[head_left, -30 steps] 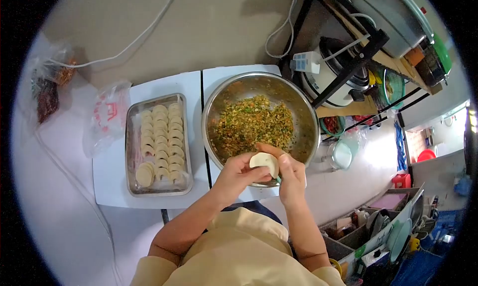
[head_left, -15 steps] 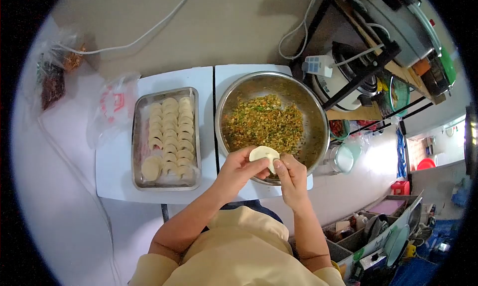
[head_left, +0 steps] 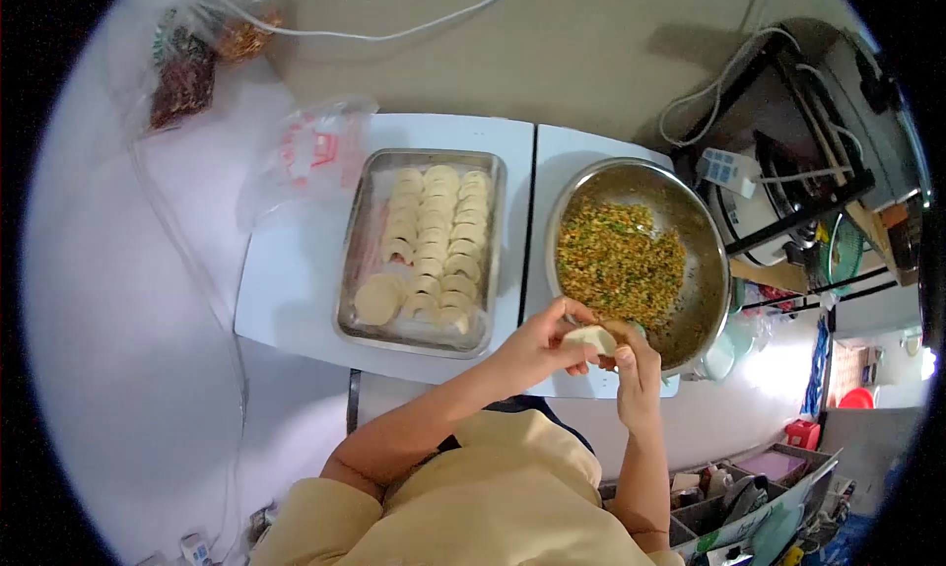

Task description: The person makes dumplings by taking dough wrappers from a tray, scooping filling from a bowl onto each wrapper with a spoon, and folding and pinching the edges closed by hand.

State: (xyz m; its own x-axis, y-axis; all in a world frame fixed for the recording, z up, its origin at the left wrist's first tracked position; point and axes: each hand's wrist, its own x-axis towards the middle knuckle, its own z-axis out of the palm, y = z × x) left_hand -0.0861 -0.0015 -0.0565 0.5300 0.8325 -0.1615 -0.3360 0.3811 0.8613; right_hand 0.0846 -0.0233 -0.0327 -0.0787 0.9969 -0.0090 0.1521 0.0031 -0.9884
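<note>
Between my two hands is a pale dough wrapper point(head_left: 591, 340), folded over, at the near rim of a big steel bowl point(head_left: 716, 315). My left hand point(head_left: 544, 347) pinches it from the left, and my right hand point(head_left: 636, 367) grips its right side. Chopped filling point(head_left: 621, 261) with green and orange bits lies in the bowl; whether the wrapper holds any is hidden. To the left, a metal tray point(head_left: 496, 221) carries rows of folded dumplings point(head_left: 434, 231) and a small stack of round wrappers point(head_left: 377, 300) in its near left corner.
A plastic bag point(head_left: 315, 152) with red print lies at the table's far left. Behind the bowl, a black rack holds a cooker and a power strip point(head_left: 729, 170). Bags of dry goods point(head_left: 184, 78) are at the upper left, and boxes of kitchenware at the lower right.
The view has swung left, so the tray and bowl appear farther right. The wrapper, flatter and more open before, is now folded over between my hands.
</note>
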